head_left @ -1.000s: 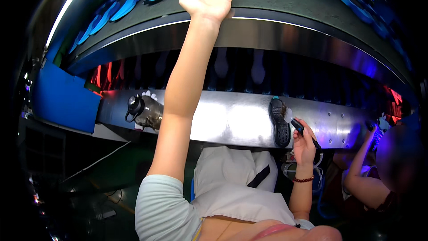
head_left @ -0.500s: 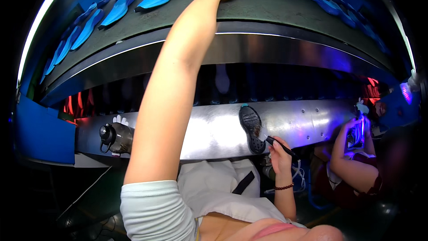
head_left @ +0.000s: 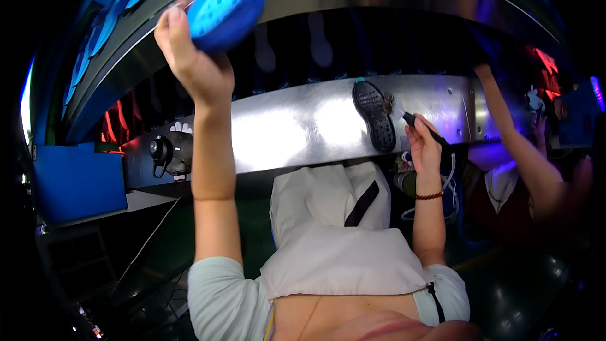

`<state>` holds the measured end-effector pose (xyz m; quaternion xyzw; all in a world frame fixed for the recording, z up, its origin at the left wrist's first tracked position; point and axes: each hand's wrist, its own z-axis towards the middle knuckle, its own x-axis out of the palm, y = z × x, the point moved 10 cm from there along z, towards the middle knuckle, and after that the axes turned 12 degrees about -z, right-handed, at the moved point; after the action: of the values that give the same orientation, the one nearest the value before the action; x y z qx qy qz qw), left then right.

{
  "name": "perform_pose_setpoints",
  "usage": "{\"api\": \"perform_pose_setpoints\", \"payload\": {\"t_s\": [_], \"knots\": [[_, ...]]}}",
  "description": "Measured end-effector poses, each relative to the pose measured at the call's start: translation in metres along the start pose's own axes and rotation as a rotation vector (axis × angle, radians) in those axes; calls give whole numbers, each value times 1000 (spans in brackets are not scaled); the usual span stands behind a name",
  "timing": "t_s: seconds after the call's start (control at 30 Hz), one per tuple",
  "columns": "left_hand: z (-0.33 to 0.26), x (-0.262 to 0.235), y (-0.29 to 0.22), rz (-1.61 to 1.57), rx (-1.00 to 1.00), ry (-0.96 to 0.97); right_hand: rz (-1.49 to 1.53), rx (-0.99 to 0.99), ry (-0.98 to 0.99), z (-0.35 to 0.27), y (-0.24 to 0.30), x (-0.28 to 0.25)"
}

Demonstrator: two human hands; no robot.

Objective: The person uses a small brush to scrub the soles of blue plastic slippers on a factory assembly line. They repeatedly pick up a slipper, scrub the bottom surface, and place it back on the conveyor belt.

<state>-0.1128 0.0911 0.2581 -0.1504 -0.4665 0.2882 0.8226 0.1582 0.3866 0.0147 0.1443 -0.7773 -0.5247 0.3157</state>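
Blue sole (head_left: 232,7) — in left fingers (head_left: 179,26)

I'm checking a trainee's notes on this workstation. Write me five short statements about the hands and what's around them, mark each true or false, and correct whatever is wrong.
1. The left hand holds a blue sole-shaped piece. True.
2. The right hand is empty. False: the right hand holds a dark-handled brush.
3. The black sole-shaped piece lies on the metal bench. True.
4. The beaded bracelet is worn on the left arm. False: the beaded bracelet is on the right one.
5. The bottle is to the left of the black sole-shaped piece in the picture. True.
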Motion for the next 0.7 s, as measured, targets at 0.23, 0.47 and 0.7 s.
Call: {"api": "perform_pose_setpoints", "payload": {"t_s": [0.23,0.47,0.7], "knots": [[-180,-53,57,-520,-947,153,-38,-45,-66,2,4,-10],[-332,-94,126,-545,-1691,-307,-16,-77,62,-11,15,16],[-299,-39,141,-584,-1306,-7,-118,92,370,-26,-19,92]]}}
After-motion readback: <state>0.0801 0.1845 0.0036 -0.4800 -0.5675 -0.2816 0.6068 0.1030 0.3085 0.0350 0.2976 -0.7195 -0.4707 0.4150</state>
